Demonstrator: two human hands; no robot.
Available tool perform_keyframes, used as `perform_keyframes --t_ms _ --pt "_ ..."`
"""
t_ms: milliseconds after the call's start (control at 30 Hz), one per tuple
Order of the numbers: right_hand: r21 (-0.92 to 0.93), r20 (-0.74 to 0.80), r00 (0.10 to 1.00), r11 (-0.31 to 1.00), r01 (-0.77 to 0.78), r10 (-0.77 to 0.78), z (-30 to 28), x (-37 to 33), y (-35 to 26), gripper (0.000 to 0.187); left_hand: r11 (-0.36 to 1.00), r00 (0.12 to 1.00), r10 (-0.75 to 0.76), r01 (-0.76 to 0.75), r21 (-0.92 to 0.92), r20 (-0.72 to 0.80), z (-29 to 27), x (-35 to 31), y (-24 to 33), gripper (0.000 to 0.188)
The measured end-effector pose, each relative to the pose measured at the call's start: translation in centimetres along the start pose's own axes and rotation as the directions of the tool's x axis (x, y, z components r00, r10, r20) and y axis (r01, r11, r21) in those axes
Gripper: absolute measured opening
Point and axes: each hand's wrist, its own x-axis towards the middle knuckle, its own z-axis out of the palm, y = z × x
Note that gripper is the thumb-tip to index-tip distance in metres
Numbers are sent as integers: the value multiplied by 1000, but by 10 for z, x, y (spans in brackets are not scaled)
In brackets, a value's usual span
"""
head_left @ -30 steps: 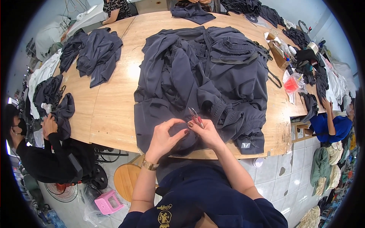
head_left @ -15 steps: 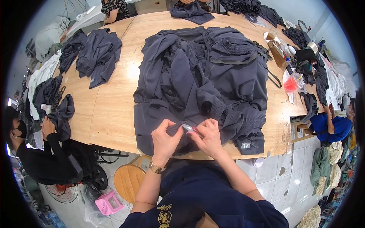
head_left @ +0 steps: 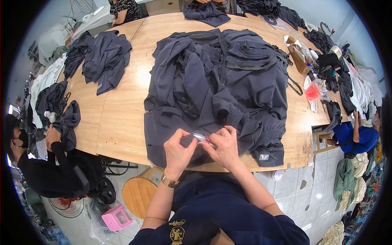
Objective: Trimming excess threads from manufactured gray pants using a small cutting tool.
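A large dark grey garment (head_left: 253, 92) lies bunched on the wooden table in front of me, with gathered elastic bands and a small light mark at its lower right corner. My left hand (head_left: 178, 149) pinches a fold of its near edge between thumb and fingers. Against that fold, my right hand (head_left: 223, 146) grips small thread snips (head_left: 200, 137) with shiny metal blades and a reddish handle. The blades point left and meet the cloth at my left fingertips. My right fingers hide most of the handle.
Other dark garments (head_left: 107, 59) lie on the table (head_left: 118, 122) at left and far side. At right are a cardboard box (head_left: 300, 59) and a bagged red drink (head_left: 313, 90). A wooden stool (head_left: 139, 197) stands below. Co-workers sit at left, right and back.
The thread snips have shifted slightly, and more of their blades and handle shows between my hands. Both hands stay at the same fold.
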Motion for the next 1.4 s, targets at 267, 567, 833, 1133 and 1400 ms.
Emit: perform_keyframes --t_ms 267,567,833,1133,1400 --pt "287 -61 965 930 -229 257 7 0 10 28 994 996 88 -89 56 32 -5 1 -3 20" --pt "418 168 933 834 -360 318 10 1 31 50 927 936 -349 352 131 -43 -35 -23 -25 26" --pt "326 374 920 911 -251 119 23 -9 29 39 901 967 -243 196 387 76 -3 -57 -60 34" --pt "562 203 896 703 -437 394 3 1 28 16 216 788 -482 532 -819 384 -34 -36 -78 19" --pt "658 226 886 607 -446 405 25 -4 35 21 -450 793 -63 519 -726 606 -42 -22 -76 39"
